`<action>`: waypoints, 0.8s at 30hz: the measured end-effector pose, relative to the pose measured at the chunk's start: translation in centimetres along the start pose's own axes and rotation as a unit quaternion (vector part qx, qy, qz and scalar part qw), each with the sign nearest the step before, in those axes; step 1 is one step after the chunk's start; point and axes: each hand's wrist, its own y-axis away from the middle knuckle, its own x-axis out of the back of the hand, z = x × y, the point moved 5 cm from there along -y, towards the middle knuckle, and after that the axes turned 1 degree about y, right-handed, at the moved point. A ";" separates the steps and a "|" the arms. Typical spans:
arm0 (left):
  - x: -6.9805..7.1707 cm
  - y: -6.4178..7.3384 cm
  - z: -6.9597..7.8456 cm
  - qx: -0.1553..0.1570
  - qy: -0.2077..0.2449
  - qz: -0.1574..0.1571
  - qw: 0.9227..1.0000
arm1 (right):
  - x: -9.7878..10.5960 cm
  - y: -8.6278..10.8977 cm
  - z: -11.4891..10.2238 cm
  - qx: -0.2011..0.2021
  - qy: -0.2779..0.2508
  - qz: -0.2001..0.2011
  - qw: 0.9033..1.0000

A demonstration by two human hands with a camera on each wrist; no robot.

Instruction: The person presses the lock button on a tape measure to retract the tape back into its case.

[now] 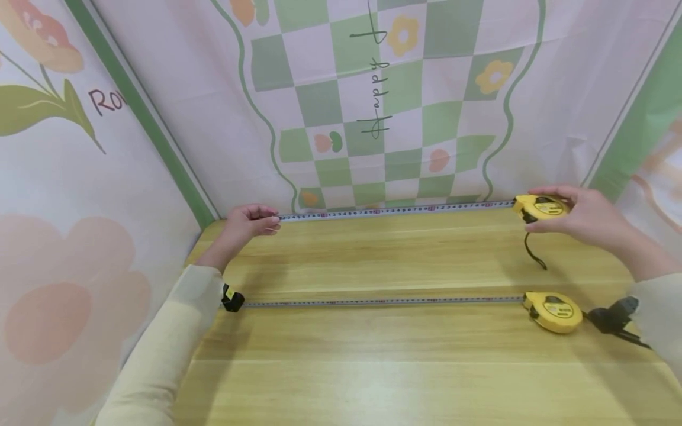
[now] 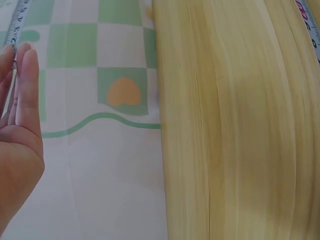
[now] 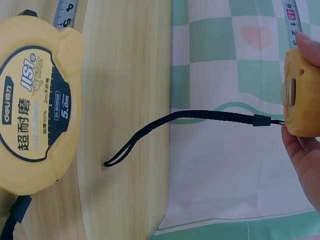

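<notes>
Near the back wall my right hand [image 1: 591, 216] grips a yellow tape measure [image 1: 542, 207], its black wrist strap [image 3: 200, 116] hanging down. A long blade [image 1: 373, 212] runs out of that case to the left. My left hand [image 1: 247, 225] pinches the blade's free end between thumb and fingers, as the left wrist view also shows. Closer to me, a second yellow tape measure [image 1: 554, 312] lies on the wooden table [image 1: 373, 378]. Its blade [image 1: 405, 302] stretches left, roughly parallel to the held one. The end of that lower blade is hidden near the left sleeve.
A printed fabric wall [image 1: 405, 106] with green checks stands along the table's back edge. Another flowered panel [image 1: 64, 248] rises at the left, and one more stands at the right. Small black devices [image 1: 232, 297] show by both sleeves.
</notes>
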 end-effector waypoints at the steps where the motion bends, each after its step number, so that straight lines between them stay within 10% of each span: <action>1: -0.1 0.0 0.0 0.000 0.000 -0.001 1.000 | 0.0 0.0 0.0 0.000 0.000 0.000 1.000; 24: -1.3 -0.5 0.1 -0.011 0.014 -0.010 1.000 | -0.8 -0.3 -0.9 0.004 0.005 0.006 1.000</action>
